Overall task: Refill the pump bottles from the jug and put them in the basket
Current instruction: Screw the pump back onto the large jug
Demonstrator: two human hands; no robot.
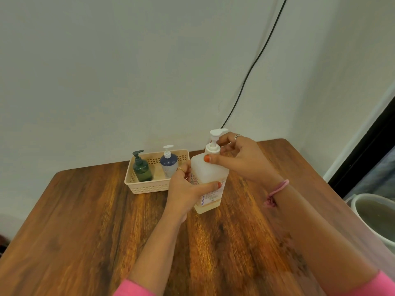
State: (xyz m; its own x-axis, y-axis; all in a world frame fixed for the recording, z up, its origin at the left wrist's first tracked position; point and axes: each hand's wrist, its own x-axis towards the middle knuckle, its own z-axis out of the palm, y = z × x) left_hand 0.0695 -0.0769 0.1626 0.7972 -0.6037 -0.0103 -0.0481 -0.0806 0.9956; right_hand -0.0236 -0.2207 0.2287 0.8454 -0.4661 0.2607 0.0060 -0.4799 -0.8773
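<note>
Your left hand (185, 192) grips the translucent white square pump bottle (208, 178) on the wooden table (85, 231); your right hand (233, 155) pinches its white collar (212, 148), probably unscrewing. Next, lift the pump out; the cream slotted plastic basket (147, 185) waits just beside.

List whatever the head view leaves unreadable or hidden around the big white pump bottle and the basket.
- White pump bottle: label mostly covered by the left hand; its small print is too small to read.
- Pump collar: the right hand wraps it, so whether it is screwed tight cannot be told.
- Green bottle and blue bottle: the basket wall hides their bases; fill levels unclear.
- Bucket: cut off by the right edge.
</note>
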